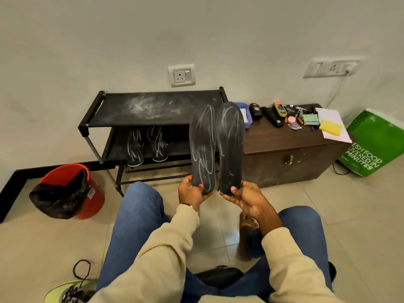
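Two black insoles stood upright in the air above the knees, side by side and nearly touching along their inner edges, toes at 12 o'clock and heels at 6, both streaked with white scribbles. The left insole was pinched at its heel by the left hand, thumb on the front face and fingers curled behind. The right insole was gripped the same way at its heel by the right hand. Behind them, toward 10 o'clock, stood a black rack, its top smeared white, with a dark pair bearing similar marks on its lower shelf. At 3 o'clock of the insoles sat a brown cabinet, its top strewn with small things, among them a blue tray and a yellow sponge. A green bag leaned beyond it, also at 3 o'clock. A wall socket sat at 12 o'clock. At 8 o'clock stood a red bucket lined with black plastic, and a shoe lay on the floor at 7 o'clock.
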